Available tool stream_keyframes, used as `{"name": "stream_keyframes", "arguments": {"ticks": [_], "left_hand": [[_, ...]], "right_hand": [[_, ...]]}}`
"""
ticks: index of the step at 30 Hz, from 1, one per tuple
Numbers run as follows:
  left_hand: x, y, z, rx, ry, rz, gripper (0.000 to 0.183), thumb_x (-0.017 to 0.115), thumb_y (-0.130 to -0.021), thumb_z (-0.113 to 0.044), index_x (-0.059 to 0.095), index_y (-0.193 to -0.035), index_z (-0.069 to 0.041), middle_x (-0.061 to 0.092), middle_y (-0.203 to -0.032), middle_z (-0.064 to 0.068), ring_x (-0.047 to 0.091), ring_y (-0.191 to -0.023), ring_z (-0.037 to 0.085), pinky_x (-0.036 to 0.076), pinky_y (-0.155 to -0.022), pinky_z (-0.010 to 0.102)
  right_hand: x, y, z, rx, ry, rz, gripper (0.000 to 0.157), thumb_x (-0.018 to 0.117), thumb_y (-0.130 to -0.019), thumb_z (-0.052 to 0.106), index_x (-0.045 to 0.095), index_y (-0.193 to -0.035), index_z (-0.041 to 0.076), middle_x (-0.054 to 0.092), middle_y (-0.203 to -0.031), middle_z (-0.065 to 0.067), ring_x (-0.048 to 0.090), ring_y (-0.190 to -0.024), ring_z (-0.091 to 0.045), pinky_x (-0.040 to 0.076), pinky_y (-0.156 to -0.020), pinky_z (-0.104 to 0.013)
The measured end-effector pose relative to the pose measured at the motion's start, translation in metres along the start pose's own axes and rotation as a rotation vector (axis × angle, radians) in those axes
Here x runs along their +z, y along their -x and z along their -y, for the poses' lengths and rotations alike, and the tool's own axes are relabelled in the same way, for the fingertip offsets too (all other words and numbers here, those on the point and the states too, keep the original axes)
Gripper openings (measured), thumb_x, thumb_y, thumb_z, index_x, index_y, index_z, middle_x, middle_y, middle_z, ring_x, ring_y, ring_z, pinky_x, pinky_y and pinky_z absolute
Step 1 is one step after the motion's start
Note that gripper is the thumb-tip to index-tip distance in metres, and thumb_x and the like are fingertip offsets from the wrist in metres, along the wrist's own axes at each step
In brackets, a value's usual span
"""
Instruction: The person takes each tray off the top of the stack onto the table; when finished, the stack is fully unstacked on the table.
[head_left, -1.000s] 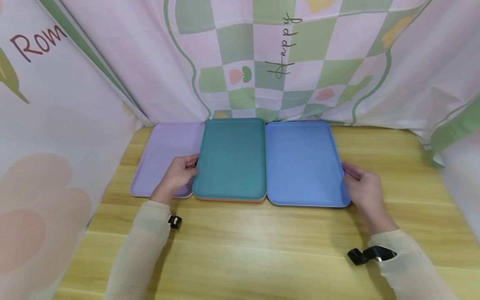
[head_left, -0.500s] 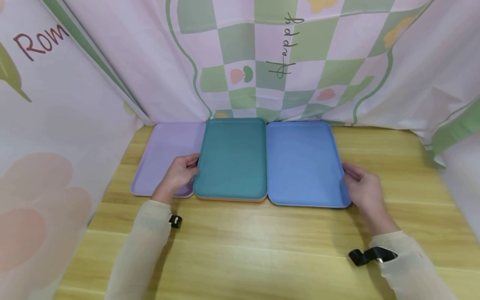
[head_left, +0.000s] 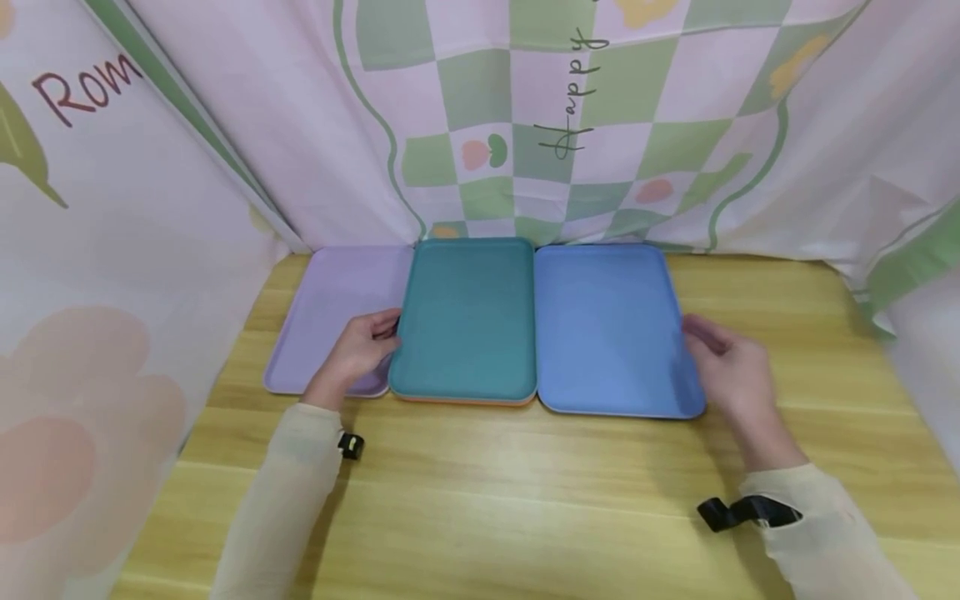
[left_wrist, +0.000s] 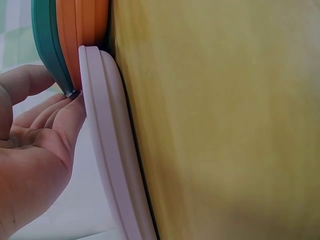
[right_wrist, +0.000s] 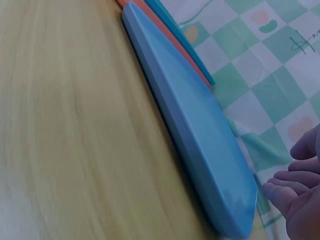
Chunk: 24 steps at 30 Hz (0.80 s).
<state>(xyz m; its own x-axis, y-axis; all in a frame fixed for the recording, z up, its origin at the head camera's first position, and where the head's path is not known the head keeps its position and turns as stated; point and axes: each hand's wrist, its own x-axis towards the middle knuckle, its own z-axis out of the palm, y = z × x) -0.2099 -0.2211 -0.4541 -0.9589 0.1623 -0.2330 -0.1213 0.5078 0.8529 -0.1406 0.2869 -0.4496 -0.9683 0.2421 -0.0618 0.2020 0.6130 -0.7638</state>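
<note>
Along the back of the table three flat trays show their faces: a lilac tray [head_left: 330, 308], a teal tray [head_left: 468, 321] and a blue tray [head_left: 611, 325]. The teal one lies on top of an orange tray [left_wrist: 70, 45]; only its edge shows. My left hand [head_left: 358, 346] reaches over the lilac tray, its fingertips against the left edge of the teal and orange stack. A small dark patch shows at those fingertips. Beside the blue tray's right edge is my right hand [head_left: 731, 371], fingers loosely bent; in the right wrist view a narrow gap separates them from the tray.
A wooden table [head_left: 480, 500] carries the trays. A patterned curtain [head_left: 540, 125] hangs right behind them, and another printed cloth [head_left: 112, 292] stands at the left. Black wrist cameras sit on both sleeves.
My right hand has eased off the blue tray's right edge, moving slightly right and up. The left hand and all the trays have stayed in place.
</note>
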Motion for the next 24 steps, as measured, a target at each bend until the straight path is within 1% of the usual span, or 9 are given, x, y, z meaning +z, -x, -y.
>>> {"name": "stream_keyframes", "arguments": {"ticks": [2,4,7,13,16,19,21,24], "left_hand": [[0.000,0.000,0.000,0.001,0.003,0.000,0.058,0.059,-0.107,-0.002,0.043,-0.162,0.003,0.050,-0.163,0.027,0.049,-0.153,0.041,0.045,-0.126,0.050],[0.000,0.000,0.001,0.002,0.011,-0.001,0.057,0.059,-0.107,-0.002,0.043,-0.162,0.004,0.050,-0.162,0.027,0.049,-0.153,0.041,0.045,-0.126,0.050],[0.000,0.000,0.000,0.002,0.011,-0.003,0.057,0.059,-0.107,-0.003,0.043,-0.162,0.004,0.050,-0.162,0.027,0.050,-0.153,0.041,0.045,-0.126,0.050],[0.000,0.001,0.000,0.000,0.017,-0.007,0.056,0.059,-0.107,-0.001,0.044,-0.161,0.004,0.051,-0.162,0.027,0.050,-0.152,0.041,0.045,-0.126,0.050],[0.000,0.001,0.000,0.001,0.015,-0.005,0.056,0.059,-0.108,-0.002,0.044,-0.162,0.004,0.051,-0.162,0.027,0.050,-0.152,0.041,0.045,-0.126,0.050],[0.000,0.001,0.000,-0.002,0.018,-0.002,0.057,0.060,-0.107,-0.002,0.044,-0.162,0.004,0.051,-0.162,0.027,0.050,-0.152,0.041,0.046,-0.125,0.050],[0.000,0.001,0.000,-0.006,0.025,-0.001,0.057,0.060,-0.107,-0.002,0.043,-0.162,0.004,0.051,-0.162,0.027,0.051,-0.152,0.041,0.046,-0.125,0.049],[0.000,0.001,0.000,-0.010,0.033,-0.001,0.058,0.060,-0.107,-0.002,0.043,-0.162,0.004,0.051,-0.162,0.027,0.051,-0.152,0.040,0.046,-0.125,0.048]], "right_hand": [[0.002,0.001,0.006,-0.054,-0.013,-0.006,0.046,0.057,-0.112,0.036,0.066,-0.150,0.011,0.066,-0.147,-0.016,0.059,-0.117,0.019,0.044,-0.082,0.005],[0.006,0.002,0.011,-0.100,-0.030,-0.008,0.044,0.059,-0.112,0.033,0.068,-0.147,0.009,0.068,-0.144,-0.018,0.049,-0.104,0.030,0.044,-0.082,0.005],[0.012,0.003,0.021,-0.137,-0.063,0.010,0.043,0.060,-0.111,0.030,0.067,-0.147,0.006,0.069,-0.143,-0.020,0.049,-0.103,0.032,0.044,-0.083,0.005],[0.031,0.003,0.040,-0.192,-0.169,0.070,0.042,0.063,-0.110,0.018,0.064,-0.147,-0.001,0.067,-0.144,-0.024,0.055,-0.105,0.029,0.046,-0.087,0.004],[0.040,0.004,0.047,-0.205,-0.192,0.090,0.042,0.063,-0.109,0.015,0.064,-0.147,-0.002,0.067,-0.144,-0.024,0.058,-0.109,0.025,0.046,-0.088,0.003],[0.048,0.004,0.055,-0.203,-0.210,0.106,0.042,0.064,-0.109,0.015,0.064,-0.147,-0.001,0.068,-0.144,-0.023,0.064,-0.114,0.016,0.048,-0.089,0.002],[0.053,0.004,0.060,-0.199,-0.226,0.123,0.042,0.064,-0.109,0.015,0.064,-0.148,-0.001,0.068,-0.145,-0.023,0.068,-0.122,0.004,0.049,-0.089,0.001],[0.061,0.003,0.066,-0.192,-0.239,0.147,0.043,0.063,-0.109,0.015,0.063,-0.149,0.000,0.067,-0.147,-0.022,0.070,-0.133,-0.021,0.049,-0.089,0.001]]}}
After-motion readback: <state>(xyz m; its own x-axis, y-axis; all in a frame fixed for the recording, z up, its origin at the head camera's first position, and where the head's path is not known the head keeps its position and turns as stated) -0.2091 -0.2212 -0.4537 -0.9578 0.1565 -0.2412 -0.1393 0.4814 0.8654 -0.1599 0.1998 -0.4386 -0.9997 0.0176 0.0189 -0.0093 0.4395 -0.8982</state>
